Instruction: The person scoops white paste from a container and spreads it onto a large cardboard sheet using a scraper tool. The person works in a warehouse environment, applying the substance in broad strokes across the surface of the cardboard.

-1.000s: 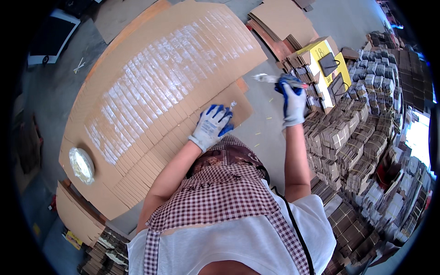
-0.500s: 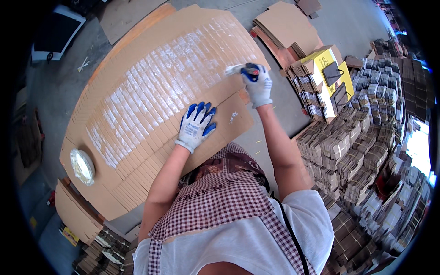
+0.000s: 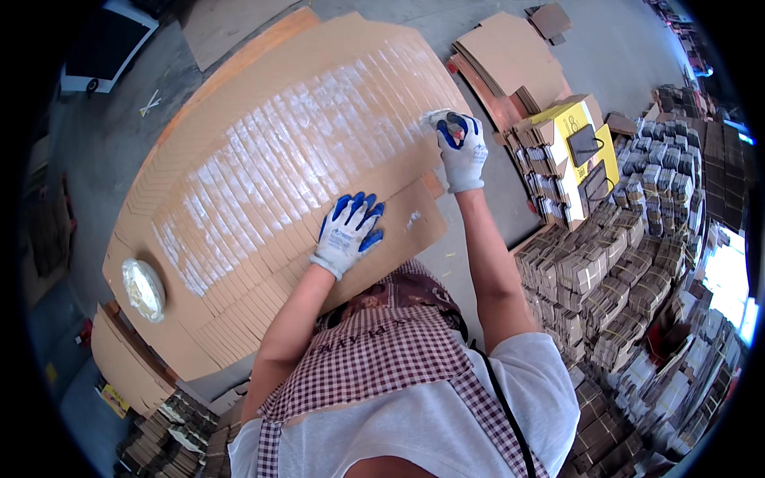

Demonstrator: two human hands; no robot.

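Overlapping cardboard sheets [image 3: 239, 88] lie fanned out in a long row, with white glue-like streaks across their exposed strips. My right hand [image 3: 462, 153], in a white and blue glove, is closed around a brush [image 3: 436, 117] whose pale bristles touch the right end of the streaked band. Its handle is mostly hidden in my grip. My left hand [image 3: 348, 233], gloved the same way, lies flat on the near side of the sheets, fingers spread. A round bowl [image 3: 143, 290], wrapped in clear film or coated white, sits at the left end of the sheets.
Beyond my right hand stand stacked flat cardboard [image 3: 510, 60] and yellow-and-white boxes [image 3: 578, 151]. Tied bundles of folded cardboard [image 3: 586, 263] crowd the right side. More cardboard [image 3: 131, 358] lies at the lower left. A dark, white-edged cart [image 3: 107, 44] is at the upper left.
My right hand has moved the brush slightly right, and the bristles now meet the sheets' right end. My left hand shows a little lower and further right, still flat. The whole view has shifted slightly.
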